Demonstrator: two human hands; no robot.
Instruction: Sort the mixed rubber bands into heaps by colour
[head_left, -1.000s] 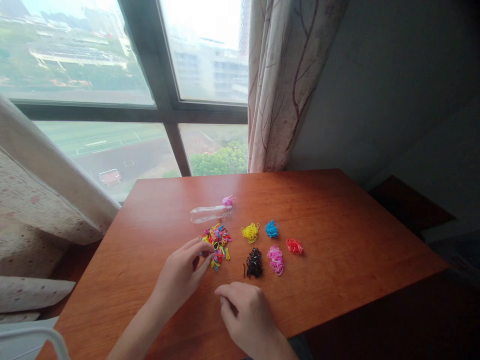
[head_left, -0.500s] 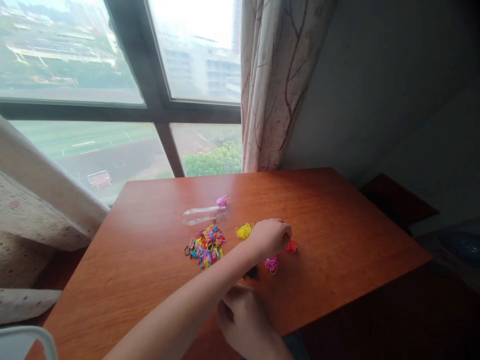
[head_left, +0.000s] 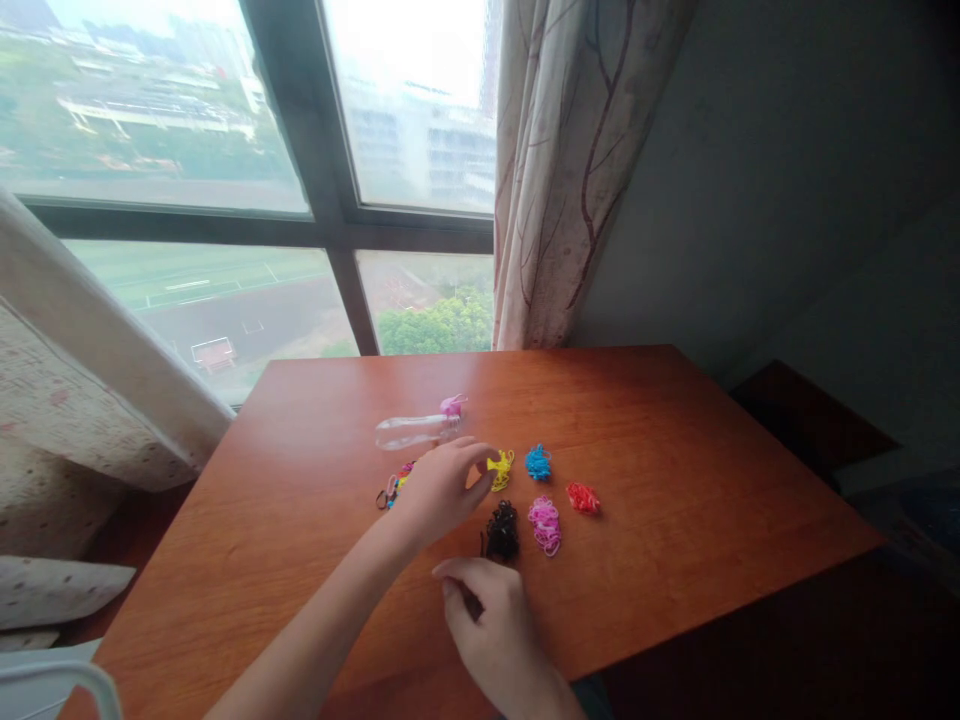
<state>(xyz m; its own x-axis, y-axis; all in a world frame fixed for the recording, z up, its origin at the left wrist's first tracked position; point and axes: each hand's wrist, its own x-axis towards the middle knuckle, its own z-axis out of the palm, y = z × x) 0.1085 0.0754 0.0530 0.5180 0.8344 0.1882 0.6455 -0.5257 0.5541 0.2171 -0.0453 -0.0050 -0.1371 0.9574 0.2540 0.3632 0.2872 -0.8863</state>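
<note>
My left hand (head_left: 450, 482) reaches over the mixed pile of small coloured elastic bands (head_left: 388, 494), hiding most of it. Its thumb and fingers are apart beside a yellow heap of bands (head_left: 501, 470), with nothing seen held. Nearer the front, my right hand (head_left: 487, 615) is curled with thumb and forefinger close together; anything between them is too small to make out. Just beyond it lies a black heap of bands (head_left: 502, 530). Separate pink (head_left: 545, 525), blue (head_left: 538, 463) and red (head_left: 583, 498) heaps of bands lie to the right.
A clear, long transparent container (head_left: 409, 432) with a pink top (head_left: 453, 405) lies behind the heaps on the brown wooden table (head_left: 675, 450). A window and a curtain (head_left: 536, 200) stand behind the table. A white rail (head_left: 82, 675) shows at lower left.
My left hand has moved left from above the red and blue heaps to the mixed pile, uncovering the blue, black and red heaps. My right hand stays near the front. The view has shifted slightly.
</note>
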